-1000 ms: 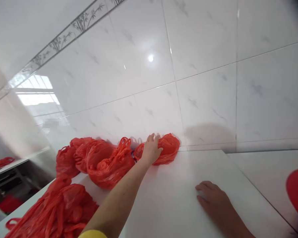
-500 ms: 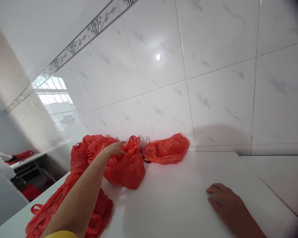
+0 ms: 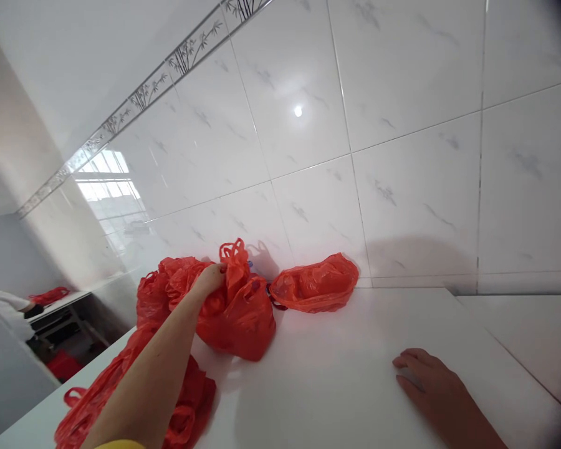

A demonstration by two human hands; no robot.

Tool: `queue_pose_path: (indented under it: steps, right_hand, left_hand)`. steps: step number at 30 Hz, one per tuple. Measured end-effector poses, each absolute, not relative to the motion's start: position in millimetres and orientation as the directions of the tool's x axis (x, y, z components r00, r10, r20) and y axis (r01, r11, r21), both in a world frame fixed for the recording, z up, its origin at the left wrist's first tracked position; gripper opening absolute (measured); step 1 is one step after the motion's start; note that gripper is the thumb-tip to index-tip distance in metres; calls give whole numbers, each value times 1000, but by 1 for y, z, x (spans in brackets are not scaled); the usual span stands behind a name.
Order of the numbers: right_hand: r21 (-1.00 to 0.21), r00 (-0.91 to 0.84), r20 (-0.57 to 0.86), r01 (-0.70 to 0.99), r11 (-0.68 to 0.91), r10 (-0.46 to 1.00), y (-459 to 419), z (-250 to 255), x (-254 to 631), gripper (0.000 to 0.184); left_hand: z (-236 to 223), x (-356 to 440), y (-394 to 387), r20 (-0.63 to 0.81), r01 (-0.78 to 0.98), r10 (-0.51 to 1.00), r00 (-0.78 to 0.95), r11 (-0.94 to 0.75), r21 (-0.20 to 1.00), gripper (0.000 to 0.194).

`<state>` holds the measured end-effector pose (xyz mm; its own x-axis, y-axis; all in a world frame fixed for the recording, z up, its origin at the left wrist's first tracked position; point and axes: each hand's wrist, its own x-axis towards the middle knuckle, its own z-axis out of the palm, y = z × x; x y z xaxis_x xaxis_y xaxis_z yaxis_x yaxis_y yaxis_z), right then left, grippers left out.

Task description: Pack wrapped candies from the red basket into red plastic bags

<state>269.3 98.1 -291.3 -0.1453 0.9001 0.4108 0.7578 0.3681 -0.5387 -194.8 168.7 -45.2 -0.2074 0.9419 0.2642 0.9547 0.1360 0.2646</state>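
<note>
My left hand (image 3: 211, 278) reaches into a heap of red plastic bags by the wall and is closed on the gathered top of one red plastic bag (image 3: 236, 269). That bag's loop handles stick up above the fingers. In front of it sits a fuller red plastic bag (image 3: 252, 327) with unseen contents. Another red bag (image 3: 320, 285) lies on its side against the wall, with a dark strap at its left end. On the white table (image 3: 327, 380), my right hand (image 3: 425, 377) rests with thumb and fingers apart, holding nothing.
More red bags (image 3: 194, 399) lie under and beside my left forearm. White marbled tiles (image 3: 308, 199) rise behind the table. At far left, a person's sleeve (image 3: 7, 308) shows beside another table (image 3: 68, 301) with red material on it.
My left hand has closed on a bag top and pulled it up, so its handles now stand higher and further left. My right hand has barely moved.
</note>
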Motion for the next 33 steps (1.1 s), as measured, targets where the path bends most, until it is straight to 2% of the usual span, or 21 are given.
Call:
queue_pose_path:
  steps: [6, 11, 14, 16, 18, 22, 23, 25, 27, 30, 33]
  right_hand:
    - [-532, -131, 445, 757, 379, 886, 98, -292, 268, 24]
    - [-542, -139, 436, 748, 383, 889, 98, -291, 268, 24]
    - [-554, -133, 420, 746, 370, 898, 99, -290, 268, 25]
    - [-567, -134, 405, 740, 363, 905, 98, -289, 267, 25]
    - [-592, -130, 390, 723, 356, 912, 96, -285, 266, 25]
    - [-751, -21, 316, 605, 264, 949, 87, -272, 265, 28]
    - [-803, 30, 285, 553, 222, 958, 85, -268, 265, 30]
    - [-891, 150, 226, 432, 142, 963, 83, -262, 268, 35]
    - [-961, 256, 158, 261, 89, 954, 83, -256, 275, 40]
    - [-997, 322, 43, -53, 63, 946, 84, -248, 286, 51]
    - [-978, 251, 26, -195, 77, 968, 82, -241, 292, 57]
  left_hand:
    - [-23, -200, 159, 496, 913, 794, -352, 173, 370, 31]
    - [-8, -199, 150, 688, 849, 529, -496, 131, 511, 28]
    - [7, -187, 141, 760, 835, 384, -525, 63, 546, 21]
    - [17, -169, 133, 825, 854, 296, -481, -55, 517, 19]
    - [22, -143, 123, 888, 877, 240, -392, -196, 440, 17]
    - [-3, -74, 96, 927, 895, 326, -186, -334, 297, 18]
    - [-17, -56, 89, 921, 891, 373, -114, -372, 261, 16]
    - [-52, -21, 76, 823, 844, 538, 180, -515, 152, 16]
    - [-88, 9, 64, 687, 777, 623, 374, -615, 135, 16]
    - [-132, 37, 50, 361, 641, 641, 678, -755, 137, 40]
    - [-155, 47, 45, 129, 617, 640, 757, -766, 179, 62]
